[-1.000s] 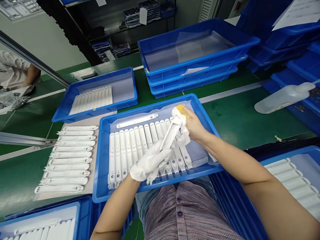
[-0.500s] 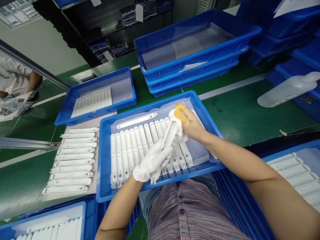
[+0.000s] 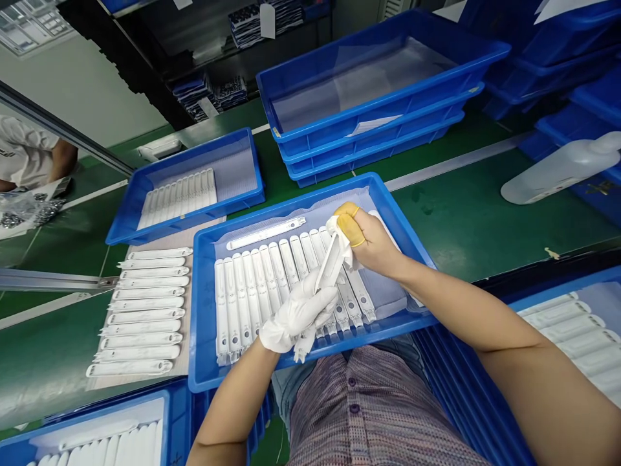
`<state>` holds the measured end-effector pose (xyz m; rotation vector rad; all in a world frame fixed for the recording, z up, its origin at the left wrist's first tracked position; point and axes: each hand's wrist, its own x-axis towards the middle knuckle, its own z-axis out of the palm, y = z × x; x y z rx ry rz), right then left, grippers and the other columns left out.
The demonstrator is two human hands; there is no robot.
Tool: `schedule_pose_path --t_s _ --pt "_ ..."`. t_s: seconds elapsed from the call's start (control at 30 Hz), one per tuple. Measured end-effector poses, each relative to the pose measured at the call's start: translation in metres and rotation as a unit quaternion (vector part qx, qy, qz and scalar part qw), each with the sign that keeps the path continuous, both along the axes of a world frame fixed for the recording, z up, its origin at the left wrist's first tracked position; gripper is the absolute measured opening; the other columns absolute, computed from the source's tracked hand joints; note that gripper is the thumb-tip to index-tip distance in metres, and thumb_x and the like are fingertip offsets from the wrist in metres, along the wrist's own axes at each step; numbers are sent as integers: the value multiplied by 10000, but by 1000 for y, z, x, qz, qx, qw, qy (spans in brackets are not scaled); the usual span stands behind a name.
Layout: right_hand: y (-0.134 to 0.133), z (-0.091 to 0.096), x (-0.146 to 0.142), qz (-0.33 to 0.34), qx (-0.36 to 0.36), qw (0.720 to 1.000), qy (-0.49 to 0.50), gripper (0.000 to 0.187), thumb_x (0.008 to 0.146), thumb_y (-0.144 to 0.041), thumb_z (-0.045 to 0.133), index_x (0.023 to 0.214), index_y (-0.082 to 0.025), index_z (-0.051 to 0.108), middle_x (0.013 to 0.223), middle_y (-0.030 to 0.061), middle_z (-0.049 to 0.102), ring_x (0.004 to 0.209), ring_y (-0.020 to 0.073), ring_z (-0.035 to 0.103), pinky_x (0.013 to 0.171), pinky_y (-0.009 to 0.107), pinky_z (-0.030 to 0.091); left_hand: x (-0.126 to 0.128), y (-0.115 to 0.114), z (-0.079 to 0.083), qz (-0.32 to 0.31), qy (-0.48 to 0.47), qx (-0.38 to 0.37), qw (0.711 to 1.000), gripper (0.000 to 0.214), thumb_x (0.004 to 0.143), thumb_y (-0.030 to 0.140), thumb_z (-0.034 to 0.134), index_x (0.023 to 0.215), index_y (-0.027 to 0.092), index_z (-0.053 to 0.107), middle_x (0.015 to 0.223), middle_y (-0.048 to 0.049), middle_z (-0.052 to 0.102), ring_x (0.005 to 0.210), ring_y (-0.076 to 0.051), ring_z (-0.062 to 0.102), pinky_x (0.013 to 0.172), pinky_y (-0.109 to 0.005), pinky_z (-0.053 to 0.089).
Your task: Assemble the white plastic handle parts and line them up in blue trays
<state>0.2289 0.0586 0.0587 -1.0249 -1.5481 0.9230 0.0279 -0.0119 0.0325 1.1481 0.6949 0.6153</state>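
My left hand (image 3: 303, 304), in a white glove, is closed round a long white plastic strip (image 3: 328, 262) held at a slant. Yellow finger cots cover fingertips of my right hand (image 3: 366, 236), which pinches a white cloth (image 3: 345, 243) against the strip's upper end. Part of the strip is hidden by the glove and the cloth. Both hands are above a blue tray (image 3: 233, 230), where a row of similar white strips (image 3: 262, 278) lies side by side. One more loose strip (image 3: 266, 233) lies crosswise behind the row.
More strips (image 3: 143, 304) lie on a board at the left. A smaller blue tray (image 3: 237, 178) stands behind it, and stacked blue trays (image 3: 363, 139) stand at the back. A white bottle (image 3: 553, 175) lies tilted at the right. Another person's arm (image 3: 63, 158) shows far left.
The held strip has turned a little, showing a narrower side. Both hands stay almost in place, with the cloth still at the strip's upper end.
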Motion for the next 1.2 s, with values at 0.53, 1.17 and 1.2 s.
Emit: schedule_pose_path --t_s 0.53,1.17,1.2 --pt "21 -2 150 -303 -28 941 -146 295 970 -501 557 940 -225 658 977 77 689 849 241 645 769 405 521 -16 36 -7 248 159 -16 956 514 887 681 698 1045 197 630 613 66 506 459 -75 412 447 -221 327" --pt "-41 -51 51 -23 -224 693 -685 522 942 73 296 1379 119 579 1153 366 704 1034 345 779 734 352 565 87 72 -93 66 401 270 873 929 929 525 697 1638 75 299 747 -29 675 731 -249 713 741 -335 534" --pt "-43 -53 50 -21 -225 690 -687 542 946 71 283 1410 108 561 1208 376 681 1043 343 776 733 351 569 84 71 -96 48 421 300 855 855 975 518 633 1635 76 318 771 -41 686 766 -253 719 764 -337 536"
